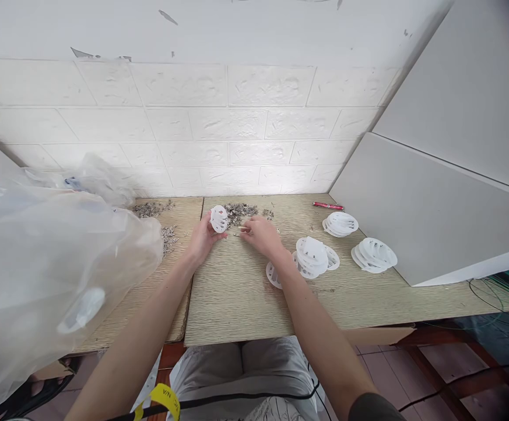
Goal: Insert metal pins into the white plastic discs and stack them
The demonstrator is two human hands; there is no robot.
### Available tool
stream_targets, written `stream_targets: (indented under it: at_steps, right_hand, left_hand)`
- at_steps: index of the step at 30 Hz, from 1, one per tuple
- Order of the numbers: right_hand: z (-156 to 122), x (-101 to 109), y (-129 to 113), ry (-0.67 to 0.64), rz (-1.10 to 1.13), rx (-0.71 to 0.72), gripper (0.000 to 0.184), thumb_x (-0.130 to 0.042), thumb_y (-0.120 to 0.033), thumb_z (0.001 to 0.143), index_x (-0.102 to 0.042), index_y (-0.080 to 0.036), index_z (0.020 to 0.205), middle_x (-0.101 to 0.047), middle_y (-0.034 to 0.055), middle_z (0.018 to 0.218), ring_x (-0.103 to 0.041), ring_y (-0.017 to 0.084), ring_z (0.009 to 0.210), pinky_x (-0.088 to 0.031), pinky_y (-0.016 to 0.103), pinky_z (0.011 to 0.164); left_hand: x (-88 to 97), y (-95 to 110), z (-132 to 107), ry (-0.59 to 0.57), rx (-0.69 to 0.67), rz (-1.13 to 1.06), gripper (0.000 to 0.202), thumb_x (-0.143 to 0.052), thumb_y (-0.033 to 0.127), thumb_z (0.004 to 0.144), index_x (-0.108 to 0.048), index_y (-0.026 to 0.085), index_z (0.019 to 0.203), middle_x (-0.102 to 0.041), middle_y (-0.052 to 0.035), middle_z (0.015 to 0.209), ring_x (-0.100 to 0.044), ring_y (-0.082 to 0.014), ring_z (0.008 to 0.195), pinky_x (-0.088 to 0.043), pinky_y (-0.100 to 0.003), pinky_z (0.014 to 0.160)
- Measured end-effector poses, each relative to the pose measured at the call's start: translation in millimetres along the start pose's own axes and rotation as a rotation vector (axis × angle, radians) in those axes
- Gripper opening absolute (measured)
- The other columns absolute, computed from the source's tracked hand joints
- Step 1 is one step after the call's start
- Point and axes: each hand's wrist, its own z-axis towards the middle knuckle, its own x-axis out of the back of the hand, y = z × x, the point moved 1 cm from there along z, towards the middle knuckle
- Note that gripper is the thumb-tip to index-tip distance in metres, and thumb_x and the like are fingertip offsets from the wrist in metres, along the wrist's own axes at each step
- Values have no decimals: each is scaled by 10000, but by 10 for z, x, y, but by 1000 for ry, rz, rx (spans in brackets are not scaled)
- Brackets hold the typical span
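Note:
My left hand (202, 237) is closed around a white slotted plastic disc (219, 218), held upright just above the wooden table (237, 292). My right hand (261, 233) lies beside it with fingers pinched on a small metal piece (239, 232) at the edge of a pile of small grey metal parts (239, 211). The two hands are a few centimetres apart near the back of the table.
Stacks of white discs lie to the right (315, 256), (340, 224), (374, 255). A red pen (327, 205) rests by the wall. More metal parts (151, 209) and a large clear plastic bag (39, 257) sit at the left. A grey panel (434, 222) walls the right side.

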Motion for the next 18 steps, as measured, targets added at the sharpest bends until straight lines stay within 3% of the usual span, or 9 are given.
stream_targets:
  at_steps: [4, 8, 13, 18]
  right_hand:
    - [-6, -9, -24, -44, -24, 2, 175, -555, -153, 879, -655, -167, 737, -647, 89, 900, -563, 203, 866, -341, 276, 631]
    - [-3, -11, -69, -1, -27, 55, 194, -502, -145, 903, -649, -174, 780, -659, 94, 901, -556, 213, 911, -356, 283, 693]
    - [-5, -4, -111, 118, 256, 22, 152, -440, -169, 906, -588, -178, 941, -651, 40, 843, -545, 163, 752, -338, 249, 647]
    - [1, -15, -120, 174, 374, 62, 171, -459, -216, 925, -624, -175, 910, -656, 22, 811, -538, 152, 744, -332, 240, 659]
  left_hand:
    - [16, -24, 16, -32, -22, 18, 356, -616, 507, 802, -619, 216, 1007, -632, -83, 1068, -583, -223, 944, -548, -298, 677]
    - [-1, -5, 4, -7, -46, 25, 360, -610, 518, 796, -616, 219, 996, -627, -79, 1085, -577, -229, 979, -539, -289, 663]
    - [-8, 36, -5, 1, -47, -31, 325, -579, 476, 825, -618, 203, 996, -627, -80, 1089, -571, -223, 966, -540, -283, 657]
    - [14, 14, 10, -38, -41, -46, 299, -561, 453, 843, -625, 201, 991, -640, -71, 1060, -581, -207, 938, -544, -269, 644]
